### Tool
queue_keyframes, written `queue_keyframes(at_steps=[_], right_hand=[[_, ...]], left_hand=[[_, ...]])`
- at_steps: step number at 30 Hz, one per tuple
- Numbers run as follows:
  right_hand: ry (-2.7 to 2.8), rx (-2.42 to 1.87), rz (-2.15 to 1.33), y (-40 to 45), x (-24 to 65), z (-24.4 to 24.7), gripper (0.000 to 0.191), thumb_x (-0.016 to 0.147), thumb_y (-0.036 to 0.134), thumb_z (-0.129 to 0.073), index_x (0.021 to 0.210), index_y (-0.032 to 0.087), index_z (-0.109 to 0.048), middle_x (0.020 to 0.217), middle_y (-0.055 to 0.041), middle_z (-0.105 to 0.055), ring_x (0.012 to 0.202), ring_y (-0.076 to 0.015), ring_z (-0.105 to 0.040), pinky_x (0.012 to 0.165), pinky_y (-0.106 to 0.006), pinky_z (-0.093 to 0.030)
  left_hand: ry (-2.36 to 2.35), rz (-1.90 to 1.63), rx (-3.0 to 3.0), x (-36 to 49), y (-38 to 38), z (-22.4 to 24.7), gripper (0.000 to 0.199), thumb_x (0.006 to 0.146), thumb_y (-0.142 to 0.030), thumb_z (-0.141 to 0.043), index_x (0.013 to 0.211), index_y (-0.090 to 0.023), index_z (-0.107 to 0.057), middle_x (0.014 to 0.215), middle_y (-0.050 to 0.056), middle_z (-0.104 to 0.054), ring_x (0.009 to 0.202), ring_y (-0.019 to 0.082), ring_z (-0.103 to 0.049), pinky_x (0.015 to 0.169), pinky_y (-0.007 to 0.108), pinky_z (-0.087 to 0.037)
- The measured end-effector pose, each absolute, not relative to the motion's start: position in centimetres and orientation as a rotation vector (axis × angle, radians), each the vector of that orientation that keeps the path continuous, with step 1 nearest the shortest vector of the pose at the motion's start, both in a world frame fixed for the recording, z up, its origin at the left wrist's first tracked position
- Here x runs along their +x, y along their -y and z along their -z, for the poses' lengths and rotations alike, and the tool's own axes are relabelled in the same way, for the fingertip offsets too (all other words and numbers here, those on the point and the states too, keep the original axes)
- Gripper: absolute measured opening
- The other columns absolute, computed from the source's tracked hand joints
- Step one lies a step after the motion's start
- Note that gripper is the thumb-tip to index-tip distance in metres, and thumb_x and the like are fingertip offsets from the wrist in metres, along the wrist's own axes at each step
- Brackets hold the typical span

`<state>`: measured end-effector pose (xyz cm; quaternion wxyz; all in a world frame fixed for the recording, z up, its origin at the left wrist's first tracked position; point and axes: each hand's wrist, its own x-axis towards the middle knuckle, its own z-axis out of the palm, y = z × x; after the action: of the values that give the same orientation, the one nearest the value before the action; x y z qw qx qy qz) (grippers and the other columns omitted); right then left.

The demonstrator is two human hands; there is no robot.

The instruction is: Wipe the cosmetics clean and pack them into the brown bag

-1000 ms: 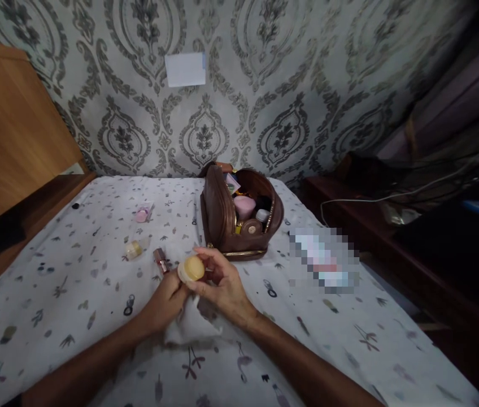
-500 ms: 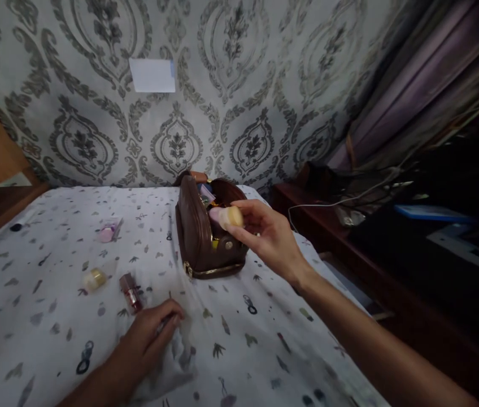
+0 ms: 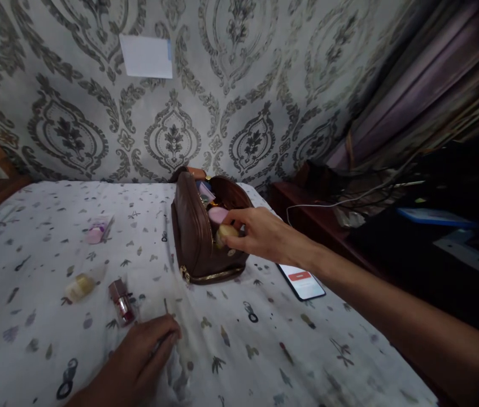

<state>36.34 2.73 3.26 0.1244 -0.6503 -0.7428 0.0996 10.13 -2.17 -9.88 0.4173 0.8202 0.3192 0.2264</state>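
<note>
A brown zippered cosmetic bag [image 3: 191, 226] stands upright on the bed, its top open. My right hand [image 3: 260, 232] is at the opening, fingers closed round a small jar with a pale yellow lid [image 3: 227, 233]. Just beyond the jar, a pink rounded item [image 3: 217, 215] shows inside the bag. Low on the sheet lies my left hand [image 3: 150, 350], fingers pressed together; a thin dark edge shows between them, too unclear to name. Near it are a lip gloss tube [image 3: 121, 302] with a dark cap and another yellow-lidded small jar [image 3: 80, 286].
A pink-and-clear small pack [image 3: 99, 230] lies farther back on the patterned sheet [image 3: 222, 362]. Right of the bag a phone [image 3: 303, 281] lies with its screen lit. A white cable [image 3: 328, 203] crosses the dark red furniture at the right. The patterned wall [image 3: 205, 130] closes off the back.
My right hand has lowered the yellow-lidded jar into the bag's opening. The view has shifted slightly, and the phone now shows beneath my right forearm. My left hand stays low on the sheet.
</note>
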Motion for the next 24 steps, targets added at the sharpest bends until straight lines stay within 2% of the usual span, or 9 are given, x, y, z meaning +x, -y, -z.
queue_keyframes(at_steps=[4,10,15,19,24], right_hand=[[2.182,-1.970,-0.321,-3.0,36.0,-3.7,0.012,0.078,0.024,-0.057,0.068,0.019,-0.063,0.056,0.0039,-0.054,0.052,-0.0099,-0.046,0.051,-0.022,-0.027],[2.234,-2.048,-0.298,-3.4,35.7,-3.6,0.016,0.081,0.031,-0.061,0.071,0.020,-0.065,0.065,0.0004,-0.065,0.058,-0.0123,-0.053,0.053,-0.024,-0.029],[2.320,-2.039,-0.223,-3.2,35.3,-3.6,0.019,0.083,0.034,-0.064,0.071,0.019,-0.066,0.065,-0.0010,-0.064,0.058,-0.0127,-0.051,0.054,-0.025,-0.028],[2.303,-2.031,-0.304,-2.9,35.4,-3.8,0.022,0.085,0.033,-0.061,0.070,0.019,-0.069,0.065,-0.0012,-0.065,0.058,-0.0123,-0.053,0.056,-0.025,-0.029],[2.082,-1.829,-0.296,-1.8,36.2,-4.3,0.017,0.084,0.028,-0.061,0.082,0.017,-0.075,0.070,-0.0003,-0.068,0.057,-0.0107,-0.052,0.056,-0.024,-0.033]], left_hand=[[-0.799,-0.556,2.063,10.2,2.2,9.7,0.033,0.098,-0.036,-0.038,0.076,-0.022,-0.059,0.071,0.002,-0.068,0.066,0.016,-0.065,0.064,0.022,-0.049],[-0.797,-0.545,2.085,10.2,2.2,9.6,0.033,0.098,-0.036,-0.036,0.078,-0.022,-0.058,0.072,0.003,-0.068,0.068,0.017,-0.066,0.065,0.023,-0.049],[-0.779,-0.559,2.121,10.1,2.3,9.8,0.033,0.098,-0.035,-0.036,0.077,-0.022,-0.058,0.072,0.002,-0.067,0.067,0.015,-0.066,0.065,0.022,-0.049],[-0.772,-0.565,2.118,10.1,2.3,10.0,0.032,0.099,-0.034,-0.036,0.079,-0.022,-0.059,0.074,0.002,-0.068,0.070,0.015,-0.067,0.067,0.021,-0.050],[-0.764,-0.611,2.142,10.1,2.3,9.8,0.030,0.098,-0.032,-0.040,0.081,-0.023,-0.062,0.075,0.002,-0.069,0.070,0.015,-0.068,0.067,0.021,-0.050]])
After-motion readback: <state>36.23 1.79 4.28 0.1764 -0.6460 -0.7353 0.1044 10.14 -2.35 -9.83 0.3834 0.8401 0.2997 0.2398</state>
